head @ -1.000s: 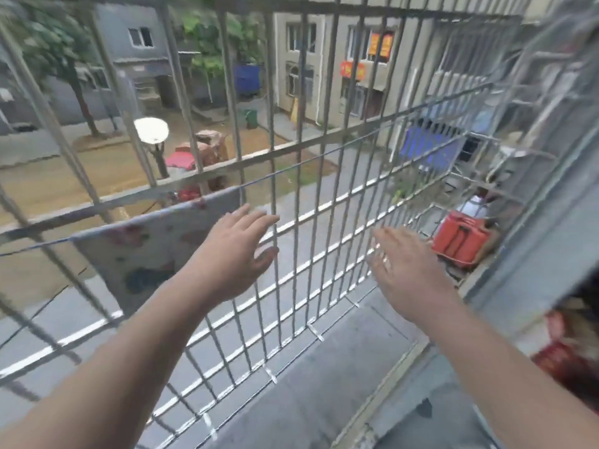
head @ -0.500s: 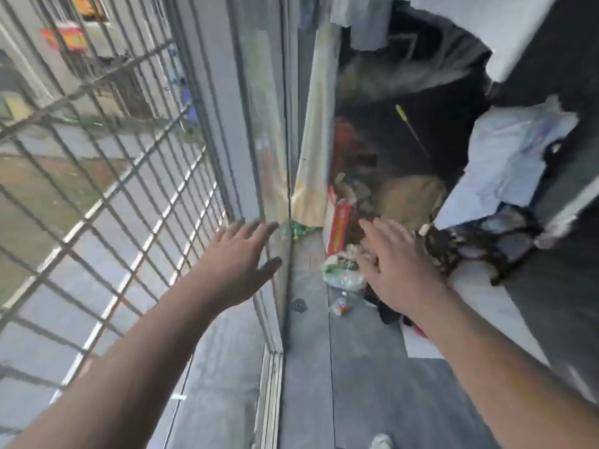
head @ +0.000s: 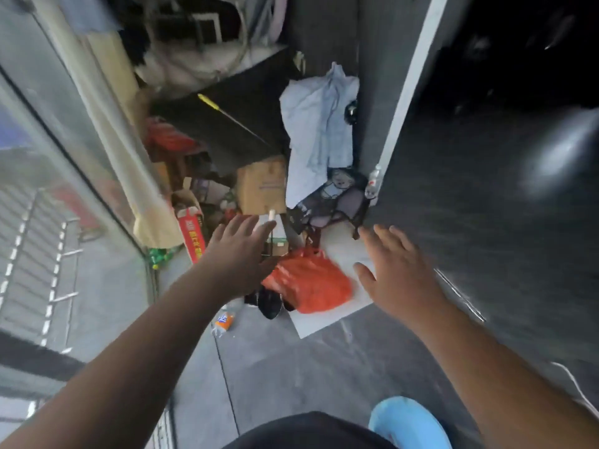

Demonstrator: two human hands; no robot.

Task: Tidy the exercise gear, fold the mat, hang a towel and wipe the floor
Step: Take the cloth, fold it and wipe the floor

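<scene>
My left hand (head: 239, 254) reaches forward with straight fingers and holds nothing, hovering above the clutter on the grey floor (head: 291, 367). My right hand (head: 393, 270) is also spread and empty, over a white board (head: 327, 315) lying on the floor. A pale blue cloth (head: 319, 131) is draped over things at the back. No mat or exercise gear is plainly visible.
An orange plastic bag (head: 311, 283) lies between my hands. A cardboard box (head: 262, 186), a red carton (head: 193, 236), a drink bottle (head: 223, 320) and dark shoes (head: 269, 303) crowd the floor. A glass sliding door (head: 64, 131) is on the left, a wall edge (head: 405, 92) on the right.
The view swung from the balcony grille and the hung towel to the indoor floor clutter. Both hands stayed stretched out and empty throughout.
</scene>
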